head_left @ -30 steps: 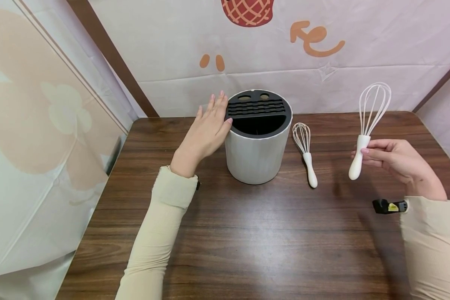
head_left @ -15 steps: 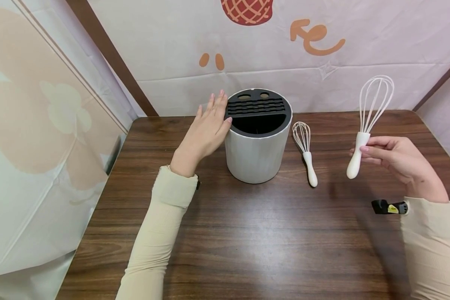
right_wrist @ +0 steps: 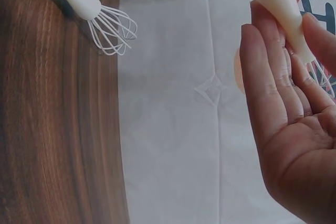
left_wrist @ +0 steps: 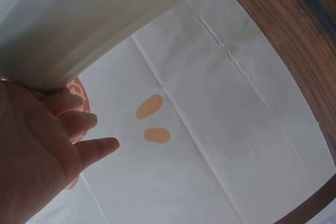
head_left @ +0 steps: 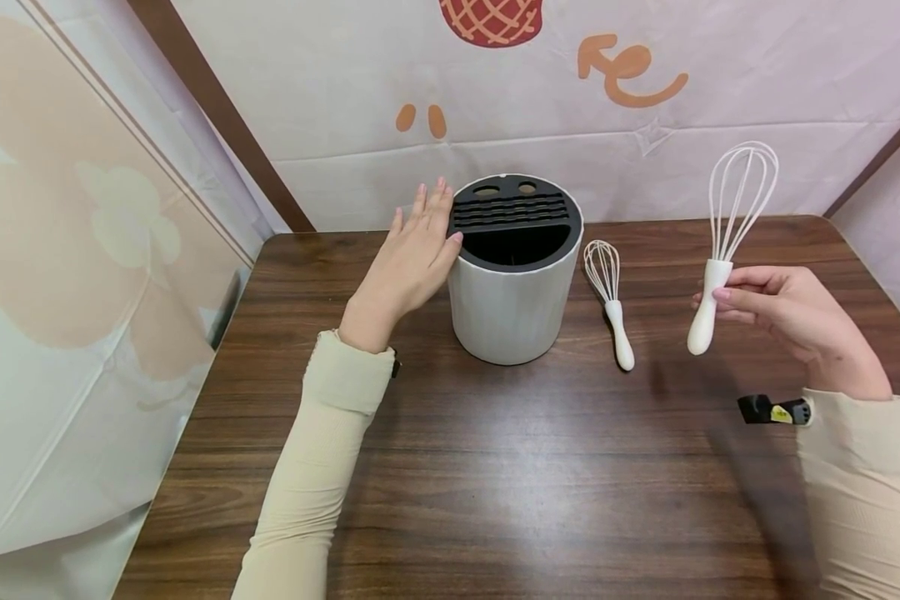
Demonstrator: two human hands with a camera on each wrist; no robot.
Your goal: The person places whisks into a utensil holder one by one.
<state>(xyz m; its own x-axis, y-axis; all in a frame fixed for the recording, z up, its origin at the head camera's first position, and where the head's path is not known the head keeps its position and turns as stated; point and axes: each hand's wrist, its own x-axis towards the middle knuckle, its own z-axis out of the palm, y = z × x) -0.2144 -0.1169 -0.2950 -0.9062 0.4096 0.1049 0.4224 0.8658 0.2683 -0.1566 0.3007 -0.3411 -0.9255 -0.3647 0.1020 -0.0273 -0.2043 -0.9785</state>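
My left hand [head_left: 408,262] rests its straight fingers against the left side of a white round utensil holder [head_left: 506,321] with a black slotted top [head_left: 513,221]. In the left wrist view the fingers [left_wrist: 73,121] touch the holder's pale wall [left_wrist: 105,19]. Off to the right, my right hand [head_left: 802,321] pinches the handle of a large white whisk [head_left: 708,308] between thumb and fingers. That whisk is raised above the table, wires up and leaning slightly right. A smaller white whisk [head_left: 618,333] lies on the table between the holder and my right hand.
The dark wooden table [head_left: 495,492] ends at a printed cloth backdrop [head_left: 330,108] behind the holder. Another cloth [head_left: 60,333] hangs along the left edge. The right wrist view also shows the smaller whisk's wires [right_wrist: 113,30] near the table's back edge.
My right hand has lifted the large whisk slightly and moved it a little to the left. The left hand, the holder and the smaller whisk stay in place.
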